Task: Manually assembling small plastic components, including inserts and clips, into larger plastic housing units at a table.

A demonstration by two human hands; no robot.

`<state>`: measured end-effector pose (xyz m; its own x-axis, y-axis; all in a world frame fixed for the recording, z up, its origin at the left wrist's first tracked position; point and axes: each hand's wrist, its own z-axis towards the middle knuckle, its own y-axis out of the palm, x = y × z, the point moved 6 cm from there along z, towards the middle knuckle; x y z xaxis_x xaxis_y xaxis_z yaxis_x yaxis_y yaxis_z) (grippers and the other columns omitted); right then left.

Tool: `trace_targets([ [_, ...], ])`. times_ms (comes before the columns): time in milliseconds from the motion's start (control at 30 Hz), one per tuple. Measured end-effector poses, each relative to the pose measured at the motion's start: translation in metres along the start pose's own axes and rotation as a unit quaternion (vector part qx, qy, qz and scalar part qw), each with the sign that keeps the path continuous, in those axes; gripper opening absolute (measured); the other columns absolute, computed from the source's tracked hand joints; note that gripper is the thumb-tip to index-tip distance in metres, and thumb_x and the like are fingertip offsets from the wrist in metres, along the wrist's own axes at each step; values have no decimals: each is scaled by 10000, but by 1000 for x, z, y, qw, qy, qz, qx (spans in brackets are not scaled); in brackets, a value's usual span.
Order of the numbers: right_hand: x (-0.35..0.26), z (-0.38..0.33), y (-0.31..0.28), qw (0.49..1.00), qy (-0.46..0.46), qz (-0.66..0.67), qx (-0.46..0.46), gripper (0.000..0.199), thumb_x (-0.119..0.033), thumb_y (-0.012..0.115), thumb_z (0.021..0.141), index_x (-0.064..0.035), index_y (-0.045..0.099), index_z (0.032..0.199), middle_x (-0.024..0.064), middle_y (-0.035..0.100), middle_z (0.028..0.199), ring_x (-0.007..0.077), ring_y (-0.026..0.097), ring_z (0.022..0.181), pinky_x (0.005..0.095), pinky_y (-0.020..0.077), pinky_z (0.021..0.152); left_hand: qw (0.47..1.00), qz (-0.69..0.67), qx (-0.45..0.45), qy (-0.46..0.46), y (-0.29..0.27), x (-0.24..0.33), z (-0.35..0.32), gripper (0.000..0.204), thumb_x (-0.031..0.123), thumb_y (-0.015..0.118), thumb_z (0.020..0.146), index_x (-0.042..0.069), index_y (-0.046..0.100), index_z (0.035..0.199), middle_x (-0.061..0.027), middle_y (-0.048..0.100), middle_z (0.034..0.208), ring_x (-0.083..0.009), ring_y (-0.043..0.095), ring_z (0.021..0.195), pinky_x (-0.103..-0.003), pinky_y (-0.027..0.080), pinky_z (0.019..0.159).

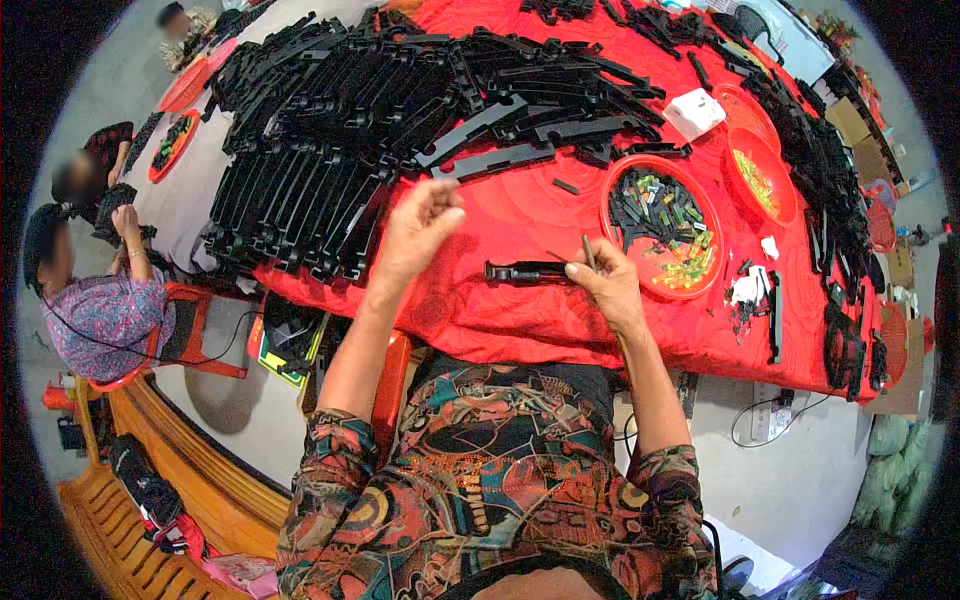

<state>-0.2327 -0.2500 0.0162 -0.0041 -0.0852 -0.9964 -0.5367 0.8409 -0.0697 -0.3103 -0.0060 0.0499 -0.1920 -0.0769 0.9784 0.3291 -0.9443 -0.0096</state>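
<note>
My left hand [422,228] is raised over the red cloth, near the front of a big pile of black plastic strips [330,100]. Its fingers are loosely bent, the thumb stands apart, and I see nothing between them. In my right hand [608,292] is a thin metal tool [588,250], its two slender ends sticking out past the fingers; it may be tweezers. Just left of that hand, a long black plastic part [530,272] lies crosswise on the cloth, its right end partly behind my thumb. A round red basket [606,215] stands beside the right hand, holding small black and yellow-green pieces.
The table has a red cloth [460,320]. Two more red baskets [770,205] and a white box [693,115] stand at right. A black strip [776,318] lies near white scraps [750,287]. At far left, two people work; one sits on a red chair [205,330].
</note>
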Motion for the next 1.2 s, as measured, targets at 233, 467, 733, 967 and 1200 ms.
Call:
trace_targets([
  [233,-4,-32,28,997,14,19,-74,141,-84,668,765,-50,552,837,-48,496,706,22,413,593,178,332,516,984,-49,-131,-107,62,-32,-55,136,111,587,840,16,587,937,7,587,752,-62,550,676,-216,469,603],
  [467,-17,-46,37,996,-38,8,-81,161,-69,672,758,-31,560,868,-43,512,765,24,430,665,176,365,582,949,-107,-218,-202,82,-36,-75,134,161,608,834,41,580,783,26,548,671,-43,495,596,-202,416,536],
  [733,16,-49,34,996,68,59,-12,126,-83,671,765,-41,562,810,-50,485,689,38,436,643,196,357,561,957,-113,-190,-190,83,-47,-80,107,129,617,814,57,580,744,35,545,636,-38,469,549,-191,386,501],
  [967,17,-58,26,994,57,93,16,161,-153,694,758,-82,549,770,-74,440,558,9,335,410,185,217,365,953,-94,-209,-198,93,-46,-84,163,187,581,852,37,614,799,8,585,694,-52,514,611,-200,416,553],
  [1200,28,-62,21,996,66,63,25,146,-138,683,768,-76,553,743,-77,449,609,12,359,517,178,260,462,971,-55,-189,-134,93,-43,-83,145,137,580,840,15,597,764,25,547,652,-41,474,593,-208,388,516],
])
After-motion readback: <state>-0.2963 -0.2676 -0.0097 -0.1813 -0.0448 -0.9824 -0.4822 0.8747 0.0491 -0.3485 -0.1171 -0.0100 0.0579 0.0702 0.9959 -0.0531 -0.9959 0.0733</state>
